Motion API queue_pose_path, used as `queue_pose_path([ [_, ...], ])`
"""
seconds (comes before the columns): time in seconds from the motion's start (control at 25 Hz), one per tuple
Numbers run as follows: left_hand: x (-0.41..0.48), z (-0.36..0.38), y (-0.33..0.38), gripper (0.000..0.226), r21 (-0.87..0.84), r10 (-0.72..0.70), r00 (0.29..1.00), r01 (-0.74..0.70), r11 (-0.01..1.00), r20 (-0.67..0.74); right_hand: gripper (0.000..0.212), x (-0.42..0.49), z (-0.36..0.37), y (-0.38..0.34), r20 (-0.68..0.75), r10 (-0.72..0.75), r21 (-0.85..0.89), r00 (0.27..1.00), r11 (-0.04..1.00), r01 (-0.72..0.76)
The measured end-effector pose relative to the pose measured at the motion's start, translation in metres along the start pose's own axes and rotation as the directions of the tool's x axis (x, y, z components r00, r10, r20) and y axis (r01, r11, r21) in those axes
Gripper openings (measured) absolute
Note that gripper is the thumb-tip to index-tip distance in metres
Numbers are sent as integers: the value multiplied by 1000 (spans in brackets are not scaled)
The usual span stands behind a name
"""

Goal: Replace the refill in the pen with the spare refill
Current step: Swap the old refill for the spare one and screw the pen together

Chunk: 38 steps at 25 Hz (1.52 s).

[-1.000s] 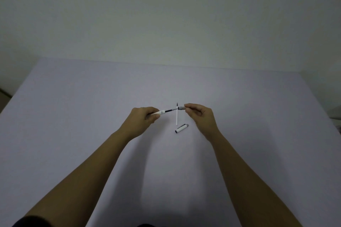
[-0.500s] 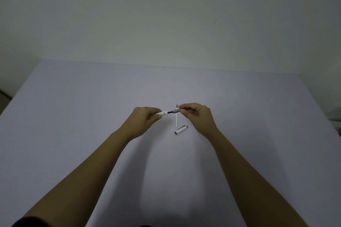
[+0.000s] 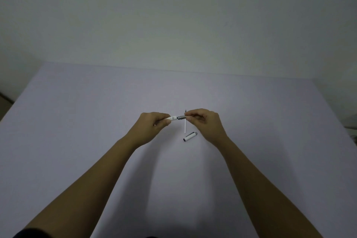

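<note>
Holding a pen level above a pale table, left hand pinching its white barrel, right hand pinching its grey tip section, with a white refill and pen cap lying just below the pen.

Dim, flat light with a grey-green cast. Soft shadows of the arms fall on the table between them, toward the viewer. No glare. Wide-angle bending curves the table's edges; small parts look soft.
</note>
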State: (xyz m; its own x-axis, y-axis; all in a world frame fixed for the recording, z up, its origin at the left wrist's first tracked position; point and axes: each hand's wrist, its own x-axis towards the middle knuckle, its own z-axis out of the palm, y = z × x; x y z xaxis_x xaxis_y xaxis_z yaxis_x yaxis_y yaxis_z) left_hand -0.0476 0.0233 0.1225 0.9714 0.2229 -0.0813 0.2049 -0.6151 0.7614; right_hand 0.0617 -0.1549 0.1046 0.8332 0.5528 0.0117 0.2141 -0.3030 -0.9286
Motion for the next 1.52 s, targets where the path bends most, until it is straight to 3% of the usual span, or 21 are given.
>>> queue_pose_path([
  [0.36,0,-4,1,22,-19,64,998,-64,998,-20,6,1,5,-18,-15,-17,11,1000,1000,17],
  [0.56,-4,-4,-2,19,-15,83,996,-83,996,-37,28,5,7,-22,25,28,-126,999,992,-25],
  [0.76,-4,-4,0,18,-22,73,995,-75,997,-71,15,2,2,-25,84,-22,-12,996,1000,24],
  [0.88,-4,-4,1,19,-19,84,995,-85,996,-54,7,2,0,-27,71,-33,-46,997,998,36],
  [1.04,-6,-5,5,19,-21,101,993,-102,995,-55,20,2,3,-31,81,-4,-136,997,991,15],
  [1.12,-7,-5,6,19,-28,93,993,-95,995,-77,14,0,3,-32,66,-17,-52,998,998,20],
  [1.2,-7,-5,7,18,-27,93,992,-95,995,-87,25,-3,1,-31,53,-53,51,997,997,50],
  [1.36,-8,-8,9,17,-32,119,991,-121,992,-65,6,-1,-5,-32,44,-51,-43,998,998,52],
  [1.44,-9,-8,12,18,-24,141,988,-143,989,-64,19,1,-5,-35,38,-49,-88,998,995,52],
  [1.52,-8,-8,13,18,-15,151,986,-153,988,-74,15,0,-3,-36,52,-58,-92,997,994,63],
])
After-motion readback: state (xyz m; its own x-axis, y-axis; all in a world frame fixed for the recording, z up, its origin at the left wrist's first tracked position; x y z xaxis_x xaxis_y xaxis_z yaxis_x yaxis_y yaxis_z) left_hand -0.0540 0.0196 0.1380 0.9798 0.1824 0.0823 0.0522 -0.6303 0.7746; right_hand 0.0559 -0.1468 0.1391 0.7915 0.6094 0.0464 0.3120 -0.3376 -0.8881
